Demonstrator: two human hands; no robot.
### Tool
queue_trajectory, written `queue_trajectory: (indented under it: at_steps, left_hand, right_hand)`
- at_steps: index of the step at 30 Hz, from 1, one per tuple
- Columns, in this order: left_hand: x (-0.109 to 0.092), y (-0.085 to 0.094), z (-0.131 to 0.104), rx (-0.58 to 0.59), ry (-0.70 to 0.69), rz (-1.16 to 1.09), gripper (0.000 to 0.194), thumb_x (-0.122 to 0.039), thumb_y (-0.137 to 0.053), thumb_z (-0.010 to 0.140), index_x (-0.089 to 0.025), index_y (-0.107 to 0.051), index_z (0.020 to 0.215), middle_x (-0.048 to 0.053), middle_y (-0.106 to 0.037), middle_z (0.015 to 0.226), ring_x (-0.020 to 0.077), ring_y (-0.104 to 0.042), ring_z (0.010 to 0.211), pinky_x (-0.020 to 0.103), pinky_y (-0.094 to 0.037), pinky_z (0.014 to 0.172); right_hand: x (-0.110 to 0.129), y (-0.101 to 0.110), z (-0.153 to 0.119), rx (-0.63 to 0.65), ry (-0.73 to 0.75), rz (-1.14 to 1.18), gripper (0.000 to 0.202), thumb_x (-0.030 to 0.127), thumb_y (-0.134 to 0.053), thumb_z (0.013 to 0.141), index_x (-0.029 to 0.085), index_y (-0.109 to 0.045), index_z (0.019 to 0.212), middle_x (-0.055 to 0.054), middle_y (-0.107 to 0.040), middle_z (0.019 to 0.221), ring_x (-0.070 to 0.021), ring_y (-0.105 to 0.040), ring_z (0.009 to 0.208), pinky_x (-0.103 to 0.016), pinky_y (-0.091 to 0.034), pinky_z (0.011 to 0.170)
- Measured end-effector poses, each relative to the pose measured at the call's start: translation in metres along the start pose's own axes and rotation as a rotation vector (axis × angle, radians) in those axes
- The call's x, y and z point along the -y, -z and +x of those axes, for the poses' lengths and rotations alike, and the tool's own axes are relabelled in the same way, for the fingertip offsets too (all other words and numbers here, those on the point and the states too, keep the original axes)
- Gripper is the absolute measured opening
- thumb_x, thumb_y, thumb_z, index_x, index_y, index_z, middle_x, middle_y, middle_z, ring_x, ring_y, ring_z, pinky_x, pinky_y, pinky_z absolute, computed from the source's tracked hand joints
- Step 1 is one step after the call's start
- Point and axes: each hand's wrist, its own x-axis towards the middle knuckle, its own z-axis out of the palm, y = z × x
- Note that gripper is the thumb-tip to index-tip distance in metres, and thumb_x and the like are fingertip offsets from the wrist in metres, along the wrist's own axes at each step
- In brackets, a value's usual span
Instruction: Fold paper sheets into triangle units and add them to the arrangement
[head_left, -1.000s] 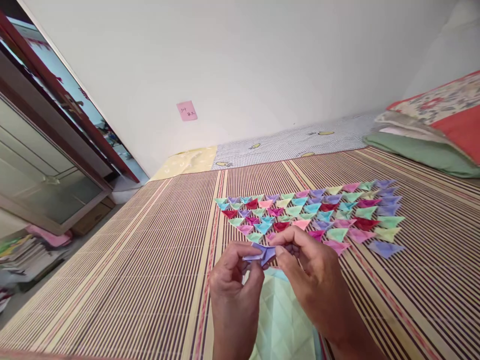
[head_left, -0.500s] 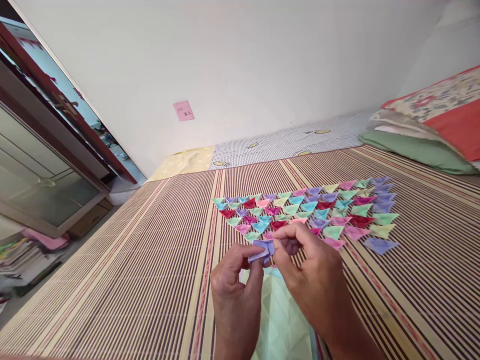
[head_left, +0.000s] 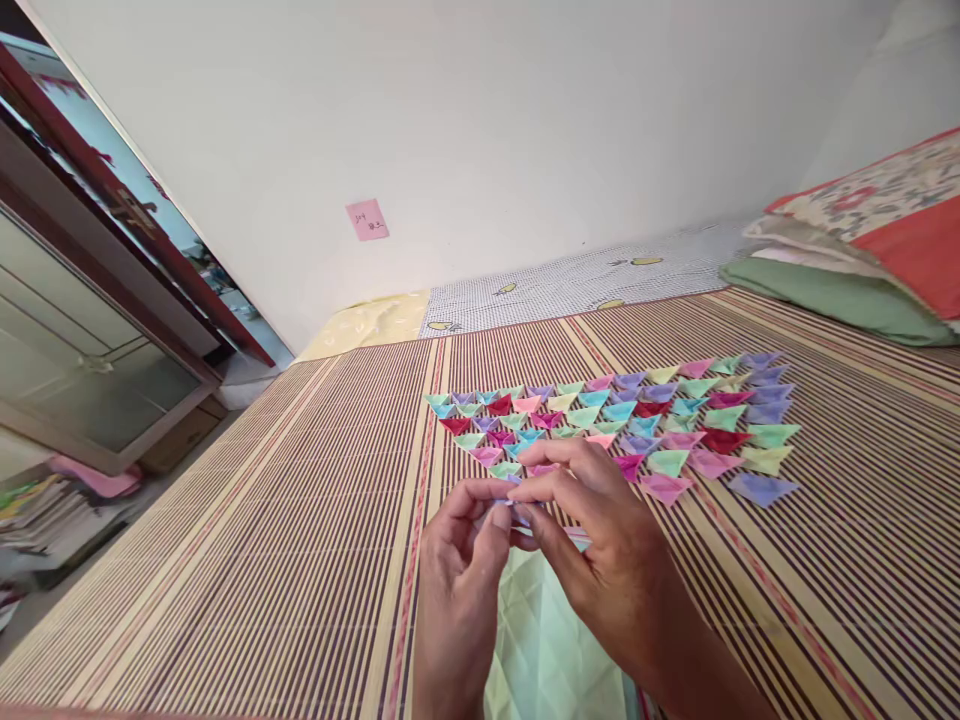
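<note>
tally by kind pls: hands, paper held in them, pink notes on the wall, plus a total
hands: 2 (left hand, right hand)
held lilac paper: 1, partly hidden by fingers
pink note: 1
total: 4

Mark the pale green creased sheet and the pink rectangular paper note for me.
Pale green creased sheet [head_left: 549,625]: head view, middle of its visible surface.
Pink rectangular paper note [head_left: 367,220]: head view, centre.
</note>
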Motion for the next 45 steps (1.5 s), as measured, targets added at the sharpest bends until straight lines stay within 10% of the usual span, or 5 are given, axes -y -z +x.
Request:
queue_trajectory:
  at_steps: [21,45]
  left_hand:
    - [-0.006,-0.003,-0.004,-0.136,-0.113,0.095,0.021,-0.039,-0.063,0.101,-0.020,-0.070,0.104,0.005,-0.075,0.101,0.0178,-0.074,0.093,0.027,-0.060,0.085]
    - [-0.007,0.004,-0.003,-0.300,0.004,0.202,0.024,-0.040,-0.071,0.090,-0.018,-0.063,0.087,0.002,-0.072,0.073,0.0160,-0.069,0.063,0.024,-0.056,0.055]
  right_hand:
    - [0.001,-0.002,0.002,-0.006,-0.017,0.066,0.017,0.007,-0.051,0.099,0.023,-0.055,0.096,-0.006,-0.065,0.105,-0.0220,-0.061,0.107,-0.037,-0.049,0.088]
    - [0.012,-0.011,-0.002,0.086,0.090,0.080,0.018,0.002,-0.054,0.096,0.019,-0.057,0.090,-0.007,-0.065,0.107,-0.0208,-0.062,0.102,-0.036,-0.052,0.089]
